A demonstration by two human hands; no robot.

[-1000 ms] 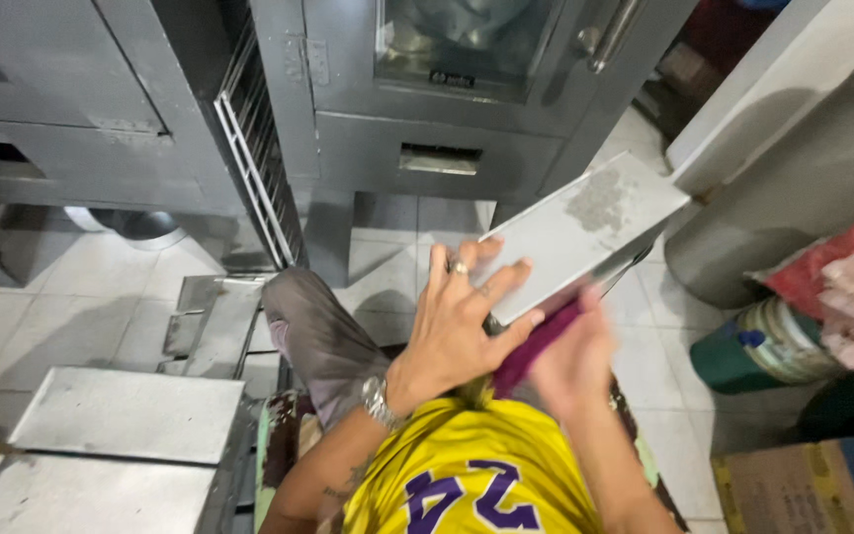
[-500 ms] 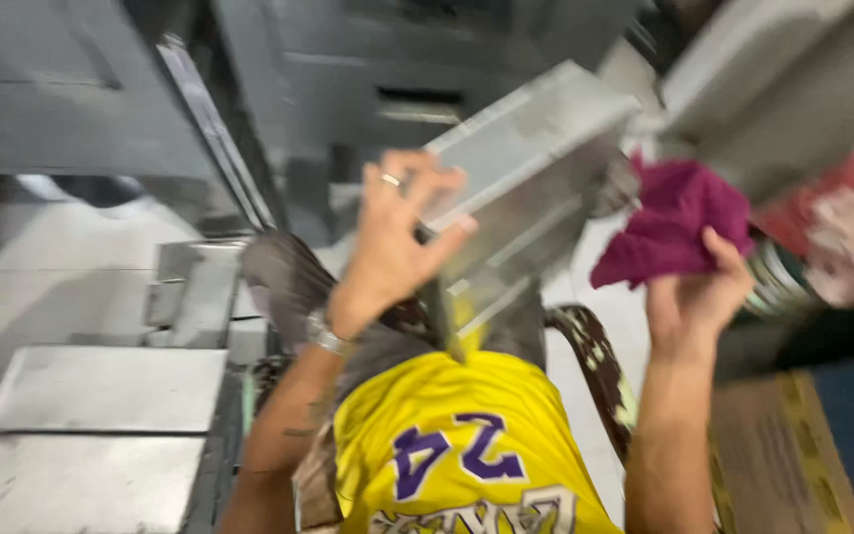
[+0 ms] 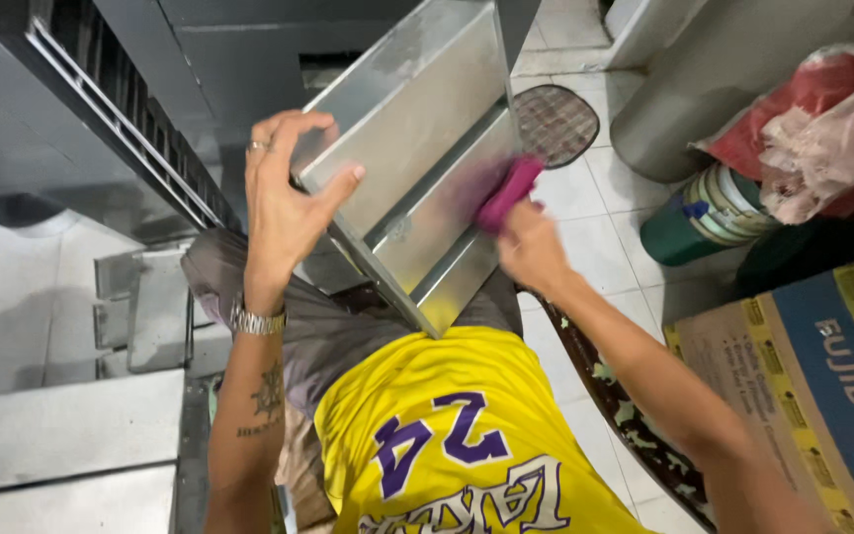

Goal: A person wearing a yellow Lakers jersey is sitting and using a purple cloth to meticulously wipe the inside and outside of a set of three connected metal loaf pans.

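Metal tray (image 3: pixel 417 148), a deep rectangular pan, stands tilted on its lower corner against the person's lap in the middle of the view, open side facing right. Wiping looks to be the step in hand: the left hand (image 3: pixel 284 203) clamps the tray's left rim with spread fingers, while the right hand (image 3: pixel 531 247) is closed on a magenta cloth (image 3: pixel 508 193) pressed to an inner wall. Judging by this, unwiped walls call for turning the tray. Nearby stand a grey oven cabinet (image 3: pixel 219 59) far left, a cardboard box (image 3: pixel 822 386) near right and a green can (image 3: pixel 709 213).

Silver-grey metal tray (image 3: pixel 417 148), magenta cloth (image 3: pixel 509 191), yellow shirt (image 3: pixel 447 435) with purple numerals.
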